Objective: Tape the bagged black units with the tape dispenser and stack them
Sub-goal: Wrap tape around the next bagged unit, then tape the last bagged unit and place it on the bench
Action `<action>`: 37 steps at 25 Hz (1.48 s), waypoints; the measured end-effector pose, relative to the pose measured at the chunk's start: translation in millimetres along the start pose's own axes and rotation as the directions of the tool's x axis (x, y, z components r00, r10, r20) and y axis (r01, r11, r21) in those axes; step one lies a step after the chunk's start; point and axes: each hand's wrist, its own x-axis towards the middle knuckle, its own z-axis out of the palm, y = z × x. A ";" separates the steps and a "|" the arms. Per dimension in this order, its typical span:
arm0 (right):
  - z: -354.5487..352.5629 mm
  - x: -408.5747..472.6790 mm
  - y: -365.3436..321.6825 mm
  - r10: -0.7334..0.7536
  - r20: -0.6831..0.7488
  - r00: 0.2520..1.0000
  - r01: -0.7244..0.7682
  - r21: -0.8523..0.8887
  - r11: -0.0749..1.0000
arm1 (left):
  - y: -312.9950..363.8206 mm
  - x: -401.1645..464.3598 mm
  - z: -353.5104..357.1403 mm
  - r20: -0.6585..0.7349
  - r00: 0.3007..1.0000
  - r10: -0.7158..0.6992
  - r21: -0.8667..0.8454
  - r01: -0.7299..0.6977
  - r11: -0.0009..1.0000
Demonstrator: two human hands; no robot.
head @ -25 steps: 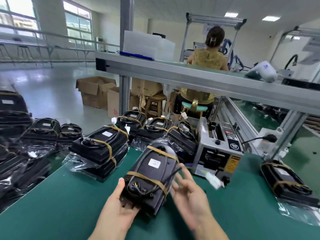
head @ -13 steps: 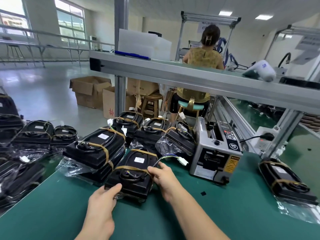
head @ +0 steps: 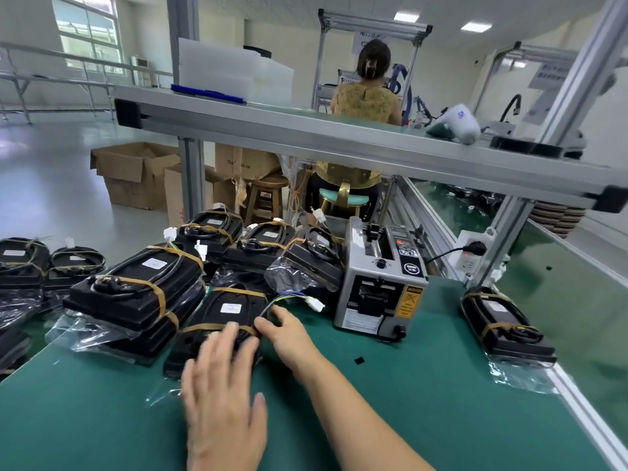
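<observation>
Presently, head view, items as they are lying:

Taped unit (head: 227, 317): black, bagged, two brown bands across it, lying flat on the green bench (head: 424, 413) just right of a two-high stack (head: 136, 297) of the same units.

Left hand (head: 221, 392): hovering over the near end of that unit, fingers straight and spread wide, blurred; gripping nothing that can be seen.

Right hand (head: 289, 334): resting at the unit's right edge, fingers bent toward the wire lead (head: 299, 299); whether they are pinching it, I cannot tell.

Tape dispenser (head: 380, 287): grey, standing just right of the hands, idle.

Further taped units (head: 234, 239): lying in a row behind, with more (head: 23, 260) at far left.

Single taped unit (head: 503, 324): sitting well apart at right.

Progress, as judged: this unit is looking taped and put down; lifting it onto the stack is appearing to be what is left.
</observation>
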 end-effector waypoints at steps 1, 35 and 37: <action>-6.7 -7.6 3.3 -0.030 -0.013 0.999 0.030 -0.040 0.999 | 6.6 -1.8 4.2 0.061 0.990 0.129 -0.014 -0.128 0.992; -314.5 -142.4 83.3 0.138 -0.693 0.707 -0.349 -0.173 0.921 | 5.7 12.0 81.1 0.284 0.890 0.356 -0.126 -0.333 0.934; -279.4 -183.4 80.6 0.036 -0.588 0.808 -0.154 -0.152 0.976 | 4.2 10.6 75.8 0.340 0.862 0.375 -0.179 -0.332 0.926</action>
